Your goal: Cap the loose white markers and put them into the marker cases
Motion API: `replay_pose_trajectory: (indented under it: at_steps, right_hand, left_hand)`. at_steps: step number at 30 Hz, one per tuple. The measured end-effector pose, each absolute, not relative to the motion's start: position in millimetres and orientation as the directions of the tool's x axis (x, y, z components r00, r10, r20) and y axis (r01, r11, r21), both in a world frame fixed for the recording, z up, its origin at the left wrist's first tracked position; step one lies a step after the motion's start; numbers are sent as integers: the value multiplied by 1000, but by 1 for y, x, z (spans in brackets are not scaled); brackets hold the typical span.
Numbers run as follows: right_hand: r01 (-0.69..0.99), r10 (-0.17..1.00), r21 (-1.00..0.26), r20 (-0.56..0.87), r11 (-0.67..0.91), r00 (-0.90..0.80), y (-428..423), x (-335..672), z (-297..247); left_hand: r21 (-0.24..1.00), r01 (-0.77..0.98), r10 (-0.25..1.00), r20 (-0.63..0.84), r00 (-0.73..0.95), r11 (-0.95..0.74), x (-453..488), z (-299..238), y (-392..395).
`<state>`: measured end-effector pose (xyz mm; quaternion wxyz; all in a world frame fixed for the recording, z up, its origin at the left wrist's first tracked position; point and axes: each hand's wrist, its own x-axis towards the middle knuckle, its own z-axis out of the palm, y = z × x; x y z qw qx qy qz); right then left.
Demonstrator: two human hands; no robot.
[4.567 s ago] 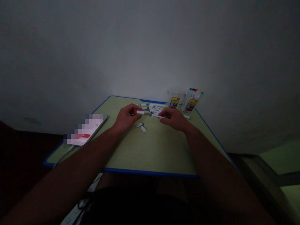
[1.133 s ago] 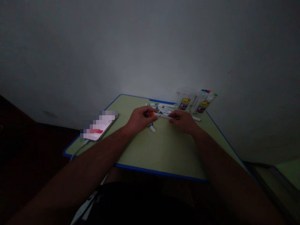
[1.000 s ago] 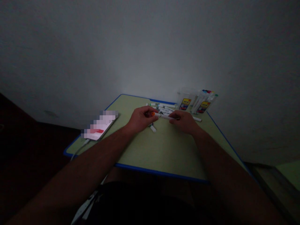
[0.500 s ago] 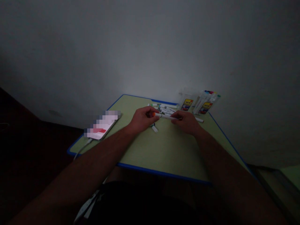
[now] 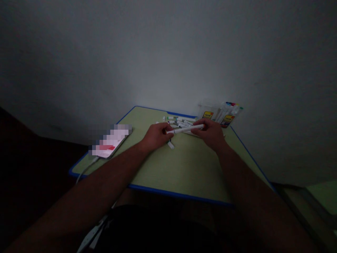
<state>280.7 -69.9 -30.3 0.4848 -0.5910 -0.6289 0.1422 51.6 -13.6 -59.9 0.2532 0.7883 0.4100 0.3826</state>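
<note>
A white marker (image 5: 186, 129) is held crosswise between my two hands over the table. My left hand (image 5: 156, 136) pinches its left end, where the fingers cover the tip. My right hand (image 5: 211, 133) grips the right end, and a bit of orange shows there by the fingers. Behind the marker, several white markers and caps lie in a loose pile (image 5: 184, 123) on the tabletop. One short white piece (image 5: 171, 144) rests just below my left fingers.
Two clear plastic cases stand at the back right: one (image 5: 207, 114) beside another holding colourful-capped markers (image 5: 229, 117). A phone (image 5: 112, 142) with a white cable (image 5: 86, 168) lies at the left of the blue-edged table (image 5: 181, 168). A wall (image 5: 168, 52) rises behind.
The marker's orange end was at my left hand; now orange shows at my right. My right hand has shifted along to the marker's right end. The view has turned slightly.
</note>
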Motion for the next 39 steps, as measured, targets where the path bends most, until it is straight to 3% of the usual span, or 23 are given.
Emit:
replay_pose_trajectory:
  at_steps: [11, 21, 30, 39]
  right_hand:
    - [444, 896, -817, 438, 367, 66, -71, 276, -32]
    - [422, 889, -816, 456, 394, 52, -71, 274, -31]
    - [606, 909, -751, 403, 262, 106, -64, 285, -35]
    - [748, 952, -625, 304, 223, -30, -61, 288, -43]
  left_hand:
    - [682, 451, 810, 399, 430, -576, 50, -62, -12]
    - [660, 471, 807, 420, 415, -585, 51, -62, -11]
    - [742, 396, 840, 453, 297, -540, 52, -60, -14]
    - [796, 286, 839, 454, 301, -534, 54, -49, -25]
